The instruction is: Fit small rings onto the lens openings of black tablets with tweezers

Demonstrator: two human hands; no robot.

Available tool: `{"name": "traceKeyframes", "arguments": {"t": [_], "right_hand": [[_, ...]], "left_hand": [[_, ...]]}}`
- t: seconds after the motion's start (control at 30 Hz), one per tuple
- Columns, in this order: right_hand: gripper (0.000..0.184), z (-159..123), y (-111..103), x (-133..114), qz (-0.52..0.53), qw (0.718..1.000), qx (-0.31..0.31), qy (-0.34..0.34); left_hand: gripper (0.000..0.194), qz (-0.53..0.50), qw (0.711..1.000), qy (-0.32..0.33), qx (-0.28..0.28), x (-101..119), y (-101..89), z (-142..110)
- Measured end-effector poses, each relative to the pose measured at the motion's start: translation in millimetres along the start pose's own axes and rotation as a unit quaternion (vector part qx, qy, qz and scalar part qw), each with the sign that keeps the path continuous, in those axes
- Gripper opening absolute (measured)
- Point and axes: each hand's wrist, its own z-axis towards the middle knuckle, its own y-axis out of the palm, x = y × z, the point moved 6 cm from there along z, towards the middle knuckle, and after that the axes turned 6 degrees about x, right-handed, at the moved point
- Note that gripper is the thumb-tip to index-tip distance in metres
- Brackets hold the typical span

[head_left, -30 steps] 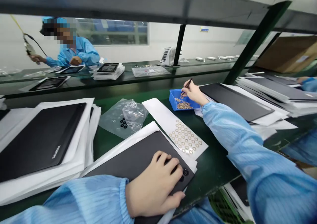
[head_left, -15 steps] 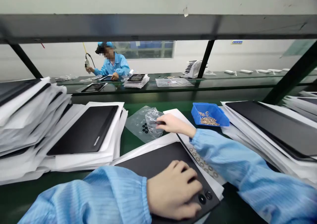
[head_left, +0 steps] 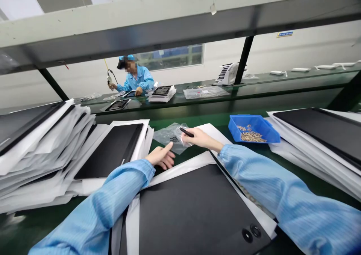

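Note:
My right hand (head_left: 199,138) is closed around a dark pen-like tool (head_left: 186,132), held over a clear plastic bag (head_left: 166,134). Several small black rings (head_left: 174,139) lie on or in that bag. Close by on its near side, my left hand (head_left: 162,156) has its fingers apart and holds nothing. Below my hands lies a dark tablet back cover (head_left: 194,210) on white sheets (head_left: 180,166). Two round black camera rings (head_left: 251,233) sit at its lower right corner. Part of a strip of pale rings is hidden under my right sleeve.
Stacked covers with white sheets stand at left (head_left: 42,146) and right (head_left: 318,146). A blue bin (head_left: 254,129) holds small tan rings. Behind, a co-worker (head_left: 135,76) sits at another bench (head_left: 205,101). A shelf beam (head_left: 169,26) crosses overhead.
My left hand has lifted off the dark cover and moved forward to the bag. My right hand still holds the tool, now tilted differently. The view has tilted.

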Motion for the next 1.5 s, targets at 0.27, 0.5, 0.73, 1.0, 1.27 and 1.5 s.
{"name": "traceKeyframes", "arguments": {"t": [0.27,0.5,0.73,1.0,1.27,1.5], "right_hand": [[0.014,-1.6,-6.4,28.0,0.012,0.996,-0.069,0.049],[0.023,0.2,-0.1,28.8,-0.088,0.995,0.0,0.039],[0.012,-0.3,-32.3,-10.7,-0.073,0.996,0.038,-0.017],[0.014,-3.0,19.8,-10.5,0.008,0.999,0.043,-0.01],[0.021,-5.4,29.2,1.8,0.056,0.996,0.055,0.039],[0.024,-5.3,28.2,9.2,0.134,0.984,0.048,0.104]], "left_hand": [[0.021,-0.245,0.968,0.005,0.06,-5.0,10.2,10.3],[0.02,-0.317,0.946,0.004,0.063,-14.9,11.1,21.4],[0.022,-0.357,0.933,0.037,0.033,-16.9,14.9,26.1],[0.013,-0.339,0.939,0.06,0.03,-13.2,16.8,23.1],[0.012,-0.31,0.948,0.061,0.026,-10.0,19.4,21.9],[0.016,-0.281,0.958,0.05,0.026,-10.8,17.7,21.3]]}}
